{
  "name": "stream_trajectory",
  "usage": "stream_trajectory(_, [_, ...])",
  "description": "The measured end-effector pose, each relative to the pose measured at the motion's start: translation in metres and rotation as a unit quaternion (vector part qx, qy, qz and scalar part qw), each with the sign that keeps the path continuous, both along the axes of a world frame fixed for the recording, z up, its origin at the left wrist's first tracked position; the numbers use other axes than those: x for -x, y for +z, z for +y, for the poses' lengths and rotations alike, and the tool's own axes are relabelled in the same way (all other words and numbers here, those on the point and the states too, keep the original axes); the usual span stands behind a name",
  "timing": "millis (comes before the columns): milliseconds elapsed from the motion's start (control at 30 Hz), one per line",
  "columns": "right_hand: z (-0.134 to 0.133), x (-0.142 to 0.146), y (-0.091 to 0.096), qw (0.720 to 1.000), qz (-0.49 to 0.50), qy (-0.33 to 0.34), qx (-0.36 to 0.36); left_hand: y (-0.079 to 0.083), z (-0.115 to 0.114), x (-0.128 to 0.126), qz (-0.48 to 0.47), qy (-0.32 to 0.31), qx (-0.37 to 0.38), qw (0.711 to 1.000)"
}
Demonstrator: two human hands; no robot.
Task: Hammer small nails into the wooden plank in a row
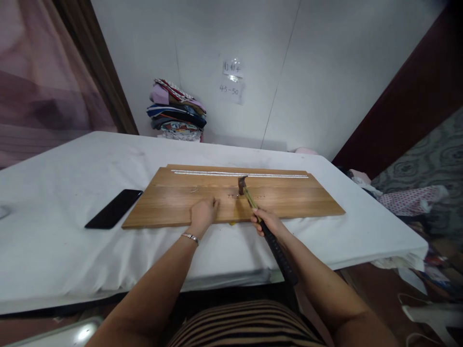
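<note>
Meanwhile the hammer (253, 202) points away, head on board (173, 202).

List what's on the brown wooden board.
Long white strip along the far edge, left hand near the front, head of the yellow-and-black hammer in the right hand. Anything under the palm is hidden.

Both forearms reach forward, left grip (203, 212) palm-down with fingers loosely curled, right grip (266, 222) clenched.

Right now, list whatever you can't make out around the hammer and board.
Head view: dark specks on the board by the hammer head, too small to identify.
Anything under the left hand, covered by it.
Yellow object at the board's near edge, mostly under it.
Wall note, top line blurred.
</note>
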State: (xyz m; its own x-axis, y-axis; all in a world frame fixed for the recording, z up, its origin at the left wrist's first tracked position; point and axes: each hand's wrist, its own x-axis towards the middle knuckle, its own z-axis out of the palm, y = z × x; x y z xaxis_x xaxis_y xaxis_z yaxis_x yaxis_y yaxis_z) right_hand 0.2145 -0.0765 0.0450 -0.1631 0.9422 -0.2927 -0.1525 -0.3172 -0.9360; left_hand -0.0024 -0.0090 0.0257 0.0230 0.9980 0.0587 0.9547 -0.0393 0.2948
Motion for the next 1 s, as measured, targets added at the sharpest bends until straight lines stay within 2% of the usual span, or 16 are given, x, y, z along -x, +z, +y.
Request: stream_trajectory(1000, [0.003, -0.0007, -0.0033, 0.999, 0.032, -0.004, 0.011, -0.001, 0.0007, 0.0, 0.001, 0.005, 0.002, 1.0])
